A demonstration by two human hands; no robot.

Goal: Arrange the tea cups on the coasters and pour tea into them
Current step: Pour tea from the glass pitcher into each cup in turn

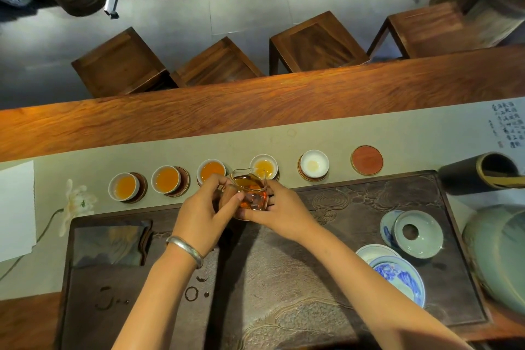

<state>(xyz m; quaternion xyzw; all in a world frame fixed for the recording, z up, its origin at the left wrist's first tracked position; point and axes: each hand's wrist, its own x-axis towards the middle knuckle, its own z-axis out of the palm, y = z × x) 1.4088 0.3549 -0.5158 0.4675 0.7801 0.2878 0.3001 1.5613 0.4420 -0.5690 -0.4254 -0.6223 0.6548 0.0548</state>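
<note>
Glass pitcher (250, 193): amber tea inside, gripped between both hands, tilted toward the fourth cup (264, 166)
Left hand (203, 212): fingers curled round the pitcher's left side
Right hand (279, 213): fingers wrapped on its right side
Cups: three full ones left of the grip, the fifth cup (314, 165) nearly empty to its right
Bare coaster (367, 160): farther right, no cup
Tea tray (355, 202): dark, under both hands

Clear glass pitcher (250, 193), glossy porcelain cups (314, 164), carved stone tray (369, 202)
</note>
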